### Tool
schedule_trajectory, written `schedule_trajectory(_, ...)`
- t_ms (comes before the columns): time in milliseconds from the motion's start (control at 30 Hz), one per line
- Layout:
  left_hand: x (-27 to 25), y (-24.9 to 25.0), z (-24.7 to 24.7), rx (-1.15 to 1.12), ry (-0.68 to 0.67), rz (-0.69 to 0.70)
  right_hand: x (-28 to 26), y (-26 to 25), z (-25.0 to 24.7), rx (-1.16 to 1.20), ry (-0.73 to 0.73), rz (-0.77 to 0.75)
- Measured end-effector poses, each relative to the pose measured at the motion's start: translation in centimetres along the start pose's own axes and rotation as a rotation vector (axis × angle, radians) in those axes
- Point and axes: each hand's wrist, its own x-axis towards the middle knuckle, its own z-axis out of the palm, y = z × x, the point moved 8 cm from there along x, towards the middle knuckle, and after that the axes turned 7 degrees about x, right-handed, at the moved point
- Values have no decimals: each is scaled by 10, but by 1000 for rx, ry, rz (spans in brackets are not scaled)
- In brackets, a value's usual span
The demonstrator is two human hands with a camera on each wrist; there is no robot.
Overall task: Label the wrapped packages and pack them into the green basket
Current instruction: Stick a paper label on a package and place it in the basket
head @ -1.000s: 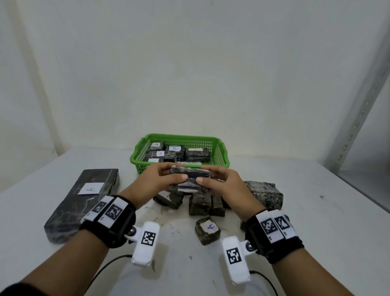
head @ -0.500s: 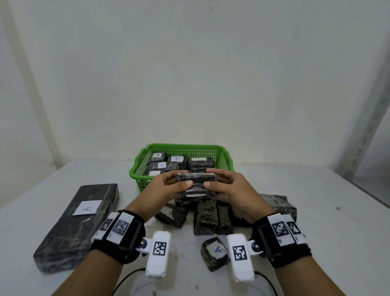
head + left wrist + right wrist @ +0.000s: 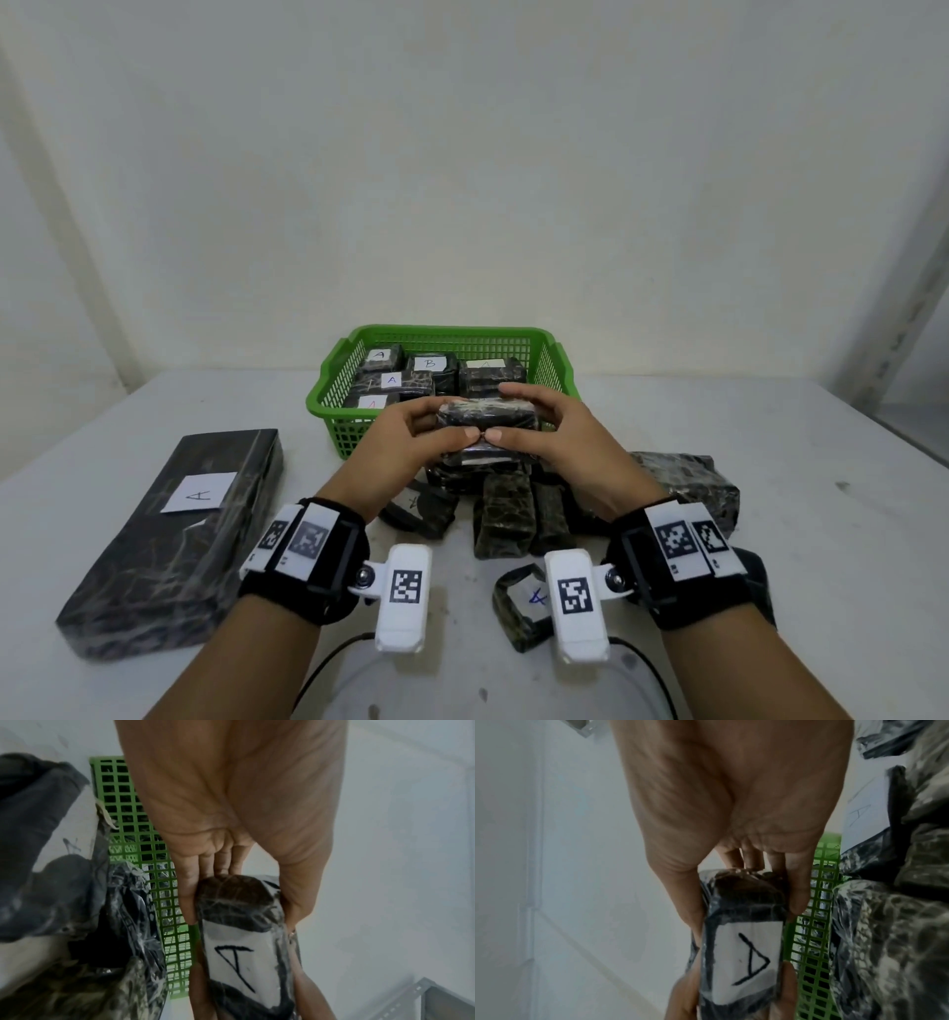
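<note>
The green basket [image 3: 328, 395] stands at the middle of the frame in the head view, near the back of the white table [image 3: 770, 514], close to the wall. Its left half and back hold labelled packages [image 3: 393, 381], with white slips marked A and B facing up; the near right corner is hidden behind the hands. Just below the basket's near rim in the frame, a heap of unpacked packages [image 3: 500, 519] lies on the table, touching or almost touching the basket wall. A long dark block [image 3: 169, 545] with an A slip fills the lower left, well apart from the basket. A small package [image 3: 518, 601] marked A sits at the lower middle, between the wrists. The table's right side and left back corner lie bare.

The left hand [image 3: 405, 452] and the right hand [image 3: 560, 447] hold one wrapped package [image 3: 485, 413] between them, raised above the heap and level with the basket's near rim. Each hand has its fingers curled over the far side and its thumb on the near side, the two thumb tips meeting at the middle. In the left wrist view the package [image 3: 244, 933] shows a white label [image 3: 241, 961] marked A on its underside, pinched between fingers [image 3: 190, 892] and thumb; the right wrist view shows the same label [image 3: 746, 961] beside the basket wall [image 3: 808, 953].
</note>
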Motion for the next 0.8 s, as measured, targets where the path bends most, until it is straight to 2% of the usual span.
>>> schedule_trajectory(133,1,-9,4,-167,-47,-37,-4,0,-7,104,6,38)
schedule_trajectory(267,0,-9,2,-26,27,16,-4,-1,-8,16,-3,-8)
schedule_trajectory(400,-4,-6,10,-25,-24,55,-8,-4,-9,-28,7,-73)
schedule_trajectory(467,-5,-3,9,-6,-3,83,-10,-2,-8,-39,3,-91)
schedule_trajectory(600,-8,-1,2,25,21,170,-11,13,-9,-71,-43,0)
schedule_trajectory(733,-14,5,3,-15,-33,236,-11,22,-6,236,-32,138)
schedule_trajectory(800,-15,6,8,0,-74,251,-11,22,-4,247,-40,132)
